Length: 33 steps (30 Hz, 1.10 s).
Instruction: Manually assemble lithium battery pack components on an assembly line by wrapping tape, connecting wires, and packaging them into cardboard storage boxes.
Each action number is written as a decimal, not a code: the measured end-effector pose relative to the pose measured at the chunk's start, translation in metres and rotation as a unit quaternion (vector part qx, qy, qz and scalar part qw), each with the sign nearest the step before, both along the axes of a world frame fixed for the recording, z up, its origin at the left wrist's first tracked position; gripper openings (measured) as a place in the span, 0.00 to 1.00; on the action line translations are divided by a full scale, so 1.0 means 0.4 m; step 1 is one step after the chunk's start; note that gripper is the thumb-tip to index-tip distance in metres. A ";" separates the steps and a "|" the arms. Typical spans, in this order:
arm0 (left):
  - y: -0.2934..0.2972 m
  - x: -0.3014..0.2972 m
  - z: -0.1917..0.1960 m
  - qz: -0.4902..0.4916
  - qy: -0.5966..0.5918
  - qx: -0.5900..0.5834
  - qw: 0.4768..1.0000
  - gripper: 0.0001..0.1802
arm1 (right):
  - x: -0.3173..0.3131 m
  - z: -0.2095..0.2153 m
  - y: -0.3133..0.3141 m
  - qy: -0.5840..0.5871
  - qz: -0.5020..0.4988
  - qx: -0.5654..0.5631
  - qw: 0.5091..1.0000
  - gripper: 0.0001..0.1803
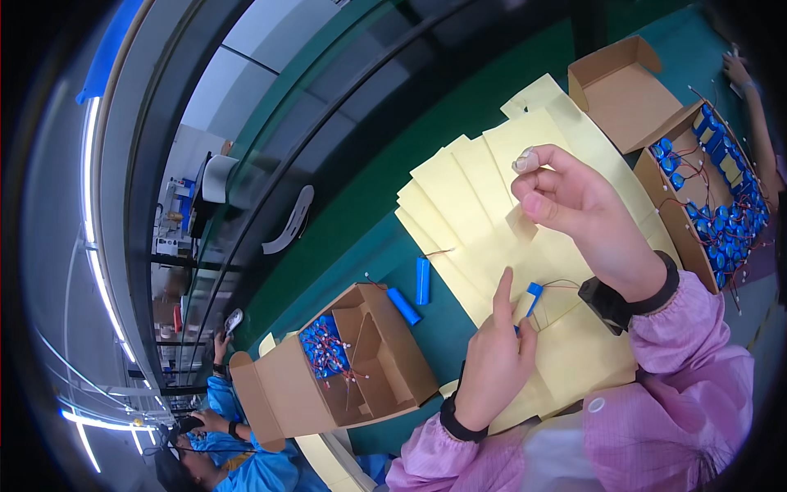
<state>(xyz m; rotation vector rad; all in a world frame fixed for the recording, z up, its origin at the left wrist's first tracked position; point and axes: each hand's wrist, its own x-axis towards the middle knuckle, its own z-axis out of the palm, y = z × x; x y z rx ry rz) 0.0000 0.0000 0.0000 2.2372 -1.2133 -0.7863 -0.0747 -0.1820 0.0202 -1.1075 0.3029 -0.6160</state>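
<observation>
My left hand (496,361) rests low over pale yellow sheets (467,189), its index finger stretched forward. Between that finger and the thumb is a small blue battery (534,292) with thin wires, a pale strip across its middle; the palm side is hidden. My right hand (574,193) is raised above the sheets with its fingers curled and thumb drawn in. A whitish covering wraps its index fingertip. A small, dull translucent patch shows just below the thumb; I cannot make out whether the fingers hold it.
Left of the sheets lie two blue cylindrical batteries (403,306) on the green table (393,238). An open cardboard box (385,353) with wired batteries stands beyond them. Another box (668,209) full of batteries is at the right. A co-worker in blue (270,467) sits at lower left; another person's arm (758,123) reaches in at right.
</observation>
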 end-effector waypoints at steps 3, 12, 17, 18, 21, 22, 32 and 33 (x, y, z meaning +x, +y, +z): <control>-0.016 0.000 0.029 -0.004 -0.003 0.011 1.000 0.49 | -0.003 0.004 -0.009 0.008 -0.013 -0.010 1.000 0.18; -0.020 0.126 -0.007 0.140 -0.351 -0.065 0.924 0.35 | 0.007 -0.001 0.005 0.006 -0.048 -0.021 0.999 0.14; 0.006 0.166 -0.093 0.165 -0.423 0.055 0.889 0.22 | 0.016 -0.003 0.020 -0.015 -0.041 -0.025 0.999 0.14; 0.000 0.163 -0.081 0.164 -0.431 0.071 0.884 0.15 | 0.015 -0.001 0.021 -0.011 -0.043 -0.026 0.999 0.14; -0.009 0.156 -0.044 0.177 -0.368 0.112 0.906 0.13 | 0.014 0.000 0.023 -0.009 -0.041 -0.018 0.999 0.14; -0.005 0.157 -0.035 0.172 -0.369 0.112 0.907 0.13 | 0.014 -0.004 0.023 -0.022 -0.029 -0.016 0.999 0.15; -0.016 0.078 0.027 0.205 0.435 -0.274 0.833 0.16 | 0.005 -0.018 0.088 -0.039 0.069 0.055 0.995 0.12; -0.016 0.074 0.025 0.205 0.443 -0.283 0.825 0.16 | 0.007 -0.024 0.089 -0.039 0.070 0.060 0.995 0.12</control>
